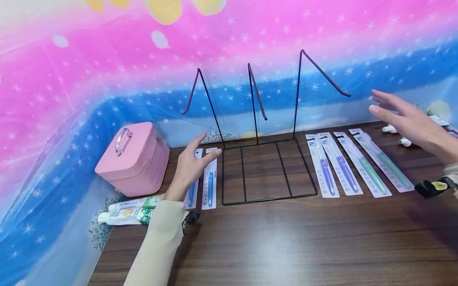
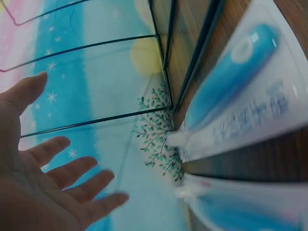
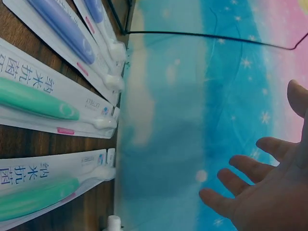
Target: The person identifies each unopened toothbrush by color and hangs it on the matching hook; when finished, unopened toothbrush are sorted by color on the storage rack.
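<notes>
My left hand (image 1: 190, 165) hovers over two packaged blue toothbrushes (image 1: 210, 184), its fingers spread and holding nothing. Just right of it stands a black wire rack (image 1: 269, 201) with three upright prongs bent at the top. My right hand (image 1: 411, 121) is raised at the far right, fingers apart and nothing in them. Between the rack and that hand lie two packaged purple toothbrushes (image 1: 327, 174) and two packaged green toothbrushes (image 1: 372, 174). In the left wrist view, a blue toothbrush (image 2: 231, 72) lies beside the rack's base.
A pink case (image 1: 134, 159) with a metal handle stands at the left. Toothpaste tubes (image 1: 123, 216) lie in front of it, partly behind the left sleeve. More white-capped tubes (image 1: 404, 142) lie behind the right hand. A patterned cloth (image 1: 229, 43) hangs along the back.
</notes>
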A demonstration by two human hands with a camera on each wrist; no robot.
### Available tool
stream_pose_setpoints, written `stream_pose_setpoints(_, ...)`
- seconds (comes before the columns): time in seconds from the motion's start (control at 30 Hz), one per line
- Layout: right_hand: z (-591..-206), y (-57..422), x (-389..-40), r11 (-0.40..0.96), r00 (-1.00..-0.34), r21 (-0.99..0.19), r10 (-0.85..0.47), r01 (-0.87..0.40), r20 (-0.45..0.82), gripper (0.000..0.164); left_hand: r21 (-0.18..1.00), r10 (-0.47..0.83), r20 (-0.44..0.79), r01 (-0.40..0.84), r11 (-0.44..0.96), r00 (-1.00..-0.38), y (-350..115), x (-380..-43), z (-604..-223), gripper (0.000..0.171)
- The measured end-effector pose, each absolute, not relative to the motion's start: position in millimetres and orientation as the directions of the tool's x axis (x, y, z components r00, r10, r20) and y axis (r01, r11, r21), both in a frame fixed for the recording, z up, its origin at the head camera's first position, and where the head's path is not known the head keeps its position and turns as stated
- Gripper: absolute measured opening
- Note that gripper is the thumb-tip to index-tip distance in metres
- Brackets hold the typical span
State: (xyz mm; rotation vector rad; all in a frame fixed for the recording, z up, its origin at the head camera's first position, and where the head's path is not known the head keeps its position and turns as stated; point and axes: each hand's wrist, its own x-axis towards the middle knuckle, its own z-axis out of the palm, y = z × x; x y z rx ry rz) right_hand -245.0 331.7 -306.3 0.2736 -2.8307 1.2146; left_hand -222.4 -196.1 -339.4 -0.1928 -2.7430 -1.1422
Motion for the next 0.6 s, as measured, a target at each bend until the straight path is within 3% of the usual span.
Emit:
stream_pose_setpoints(0.27, -322.1, 347.7, -254.0, 0.665, -0.994, -0.741, -0.027, -0.095, 0.104, 0.07, 0.8, 0.037, 0.178, 0.167, 0.576, -0.983, -193.2, -233.4, -347.7, 0.061)
stream_pose_setpoints(0.6, -343.3, 355.1, -270.0, 0.696, -0.963, -0.716, 0.148, -0.061, 0.226, 0.057, 0.774, -0.044, 0.119, 0.065, 0.63, -0.992, -192.8, -247.3, -364.8, 0.039)
